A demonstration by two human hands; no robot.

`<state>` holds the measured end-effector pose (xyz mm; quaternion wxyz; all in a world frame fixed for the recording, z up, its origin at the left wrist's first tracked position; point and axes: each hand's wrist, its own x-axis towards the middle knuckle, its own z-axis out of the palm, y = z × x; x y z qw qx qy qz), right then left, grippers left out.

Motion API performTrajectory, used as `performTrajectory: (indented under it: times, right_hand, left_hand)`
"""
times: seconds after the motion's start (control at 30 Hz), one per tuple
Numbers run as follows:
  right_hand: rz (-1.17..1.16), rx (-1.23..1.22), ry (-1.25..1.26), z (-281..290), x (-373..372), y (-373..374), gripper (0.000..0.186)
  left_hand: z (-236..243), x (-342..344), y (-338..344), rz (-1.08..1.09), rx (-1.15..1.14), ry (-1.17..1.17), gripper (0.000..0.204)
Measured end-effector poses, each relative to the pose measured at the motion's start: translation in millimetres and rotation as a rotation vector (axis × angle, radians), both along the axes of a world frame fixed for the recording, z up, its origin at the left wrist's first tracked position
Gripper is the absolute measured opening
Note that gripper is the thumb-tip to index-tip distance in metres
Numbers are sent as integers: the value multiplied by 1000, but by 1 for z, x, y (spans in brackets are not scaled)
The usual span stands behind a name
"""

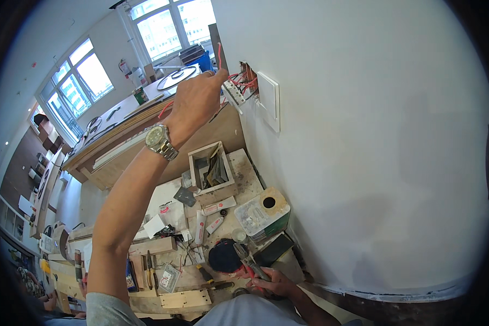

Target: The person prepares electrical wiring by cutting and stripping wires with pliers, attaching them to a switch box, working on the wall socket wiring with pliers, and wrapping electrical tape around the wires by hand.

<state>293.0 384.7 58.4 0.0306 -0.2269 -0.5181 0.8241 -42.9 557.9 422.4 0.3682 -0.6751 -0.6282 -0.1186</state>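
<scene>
My left hand (198,98), with a metal watch (157,137) on the wrist, is closed on a red wire (219,55) beside the wall. One end of the wire sticks up above the fist. Right next to the fingers, a white switch module (234,93) with terminals hangs on red and dark wires from a rough hole (246,70) in the wall. A white switch plate (269,101) is on the wall just right of the hole. Low down near my body, my right hand (280,283) grips pliers (246,258) with red on the handles, jaws pointing up and away.
Below lies a cluttered worktop with a wooden box (214,194) of flat pieces, a square can (263,214), white tubes (200,227), a dark round pad (224,256) and yellow-handled pliers (150,271). A long bench (122,127) stands behind; a person's arm (50,299) shows lower left.
</scene>
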Motion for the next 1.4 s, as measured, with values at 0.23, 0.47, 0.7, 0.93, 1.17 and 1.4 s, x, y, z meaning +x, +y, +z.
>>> performTrajectory:
  times: [0.23, 0.47, 0.7, 0.93, 1.17, 1.4]
  right_hand:
    - [22, -51, -27, -5, -6, 5, 45]
    - [-43, -114, 35, 18, -10, 5, 46]
    - [16, 26, -52, 21, -10, 0, 43]
    - [50, 63, -159, 28, -17, -3, 30]
    - [2, 193, 299, 36, -44, 3, 22]
    - [-112, 139, 220, 55, -58, -14, 17]
  left_hand:
    - [-11, -6, 14, -22, -3, -88, 15]
    - [4, -12, 9, -139, 21, -185, 16]
    - [17, -26, -12, -397, -79, -1437, 19]
    - [-9, -32, -71, -685, 232, -2115, 15]
    - [-67, -55, -128, -843, 457, -2250, 12]
    - [-107, -57, -198, -605, 629, -2114, 10]
